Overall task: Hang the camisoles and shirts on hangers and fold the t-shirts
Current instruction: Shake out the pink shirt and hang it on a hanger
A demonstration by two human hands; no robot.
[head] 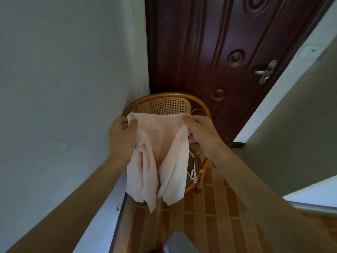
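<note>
I hold a pale pink shirt (160,154) up in front of me by its top edge. My left hand (122,136) pinches the left corner and my right hand (200,132) pinches the right corner. The shirt hangs down in loose folds over a rattan chair (164,105). Behind the shirt, on the chair seat, lies a white and pink hanger (193,170), partly hidden. A bit of another pink garment (191,138) shows under my right hand.
The chair stands in a corner between a grey wall (63,88) on the left and a dark red door (218,52) with a metal handle (266,71) behind. Brown tiled floor (209,216) lies below.
</note>
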